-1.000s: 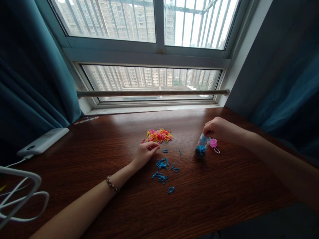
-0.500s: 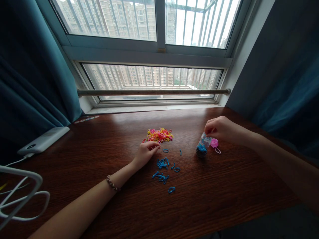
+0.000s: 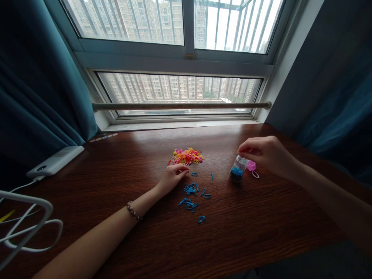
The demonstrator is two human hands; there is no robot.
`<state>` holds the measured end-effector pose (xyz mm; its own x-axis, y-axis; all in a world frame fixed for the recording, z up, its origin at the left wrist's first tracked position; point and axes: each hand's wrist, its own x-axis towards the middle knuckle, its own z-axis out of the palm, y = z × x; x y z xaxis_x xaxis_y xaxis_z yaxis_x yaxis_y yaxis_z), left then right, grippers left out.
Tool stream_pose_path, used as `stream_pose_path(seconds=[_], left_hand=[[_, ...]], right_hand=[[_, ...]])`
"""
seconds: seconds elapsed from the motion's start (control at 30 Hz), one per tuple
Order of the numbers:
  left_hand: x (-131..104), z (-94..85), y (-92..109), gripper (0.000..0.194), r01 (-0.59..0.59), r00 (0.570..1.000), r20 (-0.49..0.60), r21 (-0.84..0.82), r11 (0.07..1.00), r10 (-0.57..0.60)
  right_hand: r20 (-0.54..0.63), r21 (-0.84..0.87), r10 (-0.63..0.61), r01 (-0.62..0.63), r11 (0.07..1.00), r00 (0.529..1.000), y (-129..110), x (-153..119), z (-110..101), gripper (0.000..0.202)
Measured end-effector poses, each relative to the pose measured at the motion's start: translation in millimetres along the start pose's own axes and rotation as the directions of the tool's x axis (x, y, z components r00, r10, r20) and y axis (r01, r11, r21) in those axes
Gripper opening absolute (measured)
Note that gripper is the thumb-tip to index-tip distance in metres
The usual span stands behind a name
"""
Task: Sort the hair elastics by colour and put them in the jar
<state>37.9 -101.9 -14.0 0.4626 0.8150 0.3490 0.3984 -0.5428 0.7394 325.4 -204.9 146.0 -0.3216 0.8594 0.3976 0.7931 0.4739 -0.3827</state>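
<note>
My left hand (image 3: 173, 177) rests on the table beside a pile of red, yellow and pink rubber bands (image 3: 188, 156), fingertips drawn together; whether anything is between them is hidden. Just right of those fingertips lies a single blue rubber band (image 3: 194, 174). Nearer me are loose blue rubber bands (image 3: 190, 188), some in small clusters. My right hand (image 3: 263, 149) has its thumb and fingers closed at the mouth of a small clear bottle (image 3: 237, 169), which stands on the table, leaning slightly. Blue bands lie over dark contents inside it. A pink cap (image 3: 251, 166) with a loop sits behind the bottle, right of it.
A white power bank (image 3: 56, 161) with a cable is at the table's left edge. White looped tubing (image 3: 35, 223) crosses the lower left. Blue curtains (image 3: 43, 77) hang at both sides, and a metal rail (image 3: 180, 105) runs before the window.
My right hand has risen slightly, its fingers less bunched at the bottle's mouth, and the bottle stands more upright. My left hand stays by the pile. The whole view has shifted slightly.
</note>
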Motion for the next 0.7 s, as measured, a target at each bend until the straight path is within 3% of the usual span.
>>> stream_pose_path(seconds=[0.07,0.17,0.27,0.33,0.4,0.53,0.6,0.7], left_hand=[[0,1.2,0,0.021,-0.051,0.997,0.064,-0.006,0.999,0.051],[-1,4.5,1,0.028,-0.151,0.972,0.181,0.0,0.988,0.149],[-5,6.2,5,0.032,-0.214,0.94,0.273,0.014,0.977,0.202],[-7,4.1,10,0.03,-0.232,0.925,0.311,0.008,0.973,0.218],[-7,-1.1,17,0.029,-0.251,0.905,0.354,-0.006,0.968,0.237],[-5,-16.4,30,0.028,-0.284,0.838,0.474,-0.048,0.958,0.272],[-3,-22.7,32,0.036,-0.274,0.816,0.52,-0.034,0.961,0.251],[-2,-26.7,30,0.058,-0.253,0.822,0.536,0.043,0.966,0.192]], right_hand=[[-0.021,0.051,0.001,0.0,0.999,1.0,-13,-12,25,0.014],[0.078,0.126,-0.012,0.002,0.992,0.997,-24,-29,79,0.022],[0.133,0.026,0.067,-0.071,0.997,0.989,-19,-38,131,0.039],[0.152,-0.033,0.154,-0.151,0.988,0.976,-13,-39,154,0.049],[0.157,-0.012,0.16,-0.16,0.987,0.974,-9,-38,167,0.049],[0.161,0.202,0.018,-0.05,0.978,0.987,-14,-37,172,0.038],[0.143,0.322,-0.019,-0.028,0.946,0.99,-20,-36,169,0.034],[0.09,0.43,-0.013,-0.027,0.903,0.996,-23,-34,166,0.027]])
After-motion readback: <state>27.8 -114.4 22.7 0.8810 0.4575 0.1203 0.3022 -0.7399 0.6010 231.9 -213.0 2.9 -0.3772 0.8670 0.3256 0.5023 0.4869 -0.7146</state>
